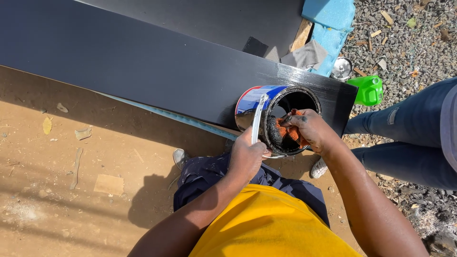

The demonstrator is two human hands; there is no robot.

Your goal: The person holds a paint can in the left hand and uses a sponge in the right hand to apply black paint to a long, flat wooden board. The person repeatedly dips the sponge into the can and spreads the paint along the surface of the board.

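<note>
Bare, sunlit earth (pixel 71 190) made up the near ground, with grey gravel (pixel 404 38) lying to the far right. Over the earth a long black-painted board (pixel 143 62) was laid, running from the far left toward the right.

The fingers (pixel 297 120) of the right hand (pixel 312 131) were seen pinched together on an orange cloth (pixel 288 133), which was pressed into the mouth of a paint can (pixel 252 102). Black paint was smeared on those fingers. The fingers of the left hand (pixel 245 154) were curled shut around the can's white wire handle (pixel 257 119) at the near rim, so that the can was held tilted, its open mouth turned toward the person. The can, with a blue, white and red label and a blackened inner wall, was held just above the near right end of the board.

A yellow shirt (pixel 271 223) and dark trousers (pixel 204 176) were worn by the person, and a grey shoe (pixel 180 157) was visible on the earth beneath.

Farther out, a green plastic container (pixel 366 89) stood just beyond the right end of the board, with a round metal lid (pixel 341 68) near it on the gravel. A blue foam piece (pixel 328 19) and a grey rag (pixel 307 56) lay at the far edge. At the right, the blue-jeaned legs (pixel 404 138) of another person were in view, with a white shoe (pixel 319 169) beside the board's end.
</note>
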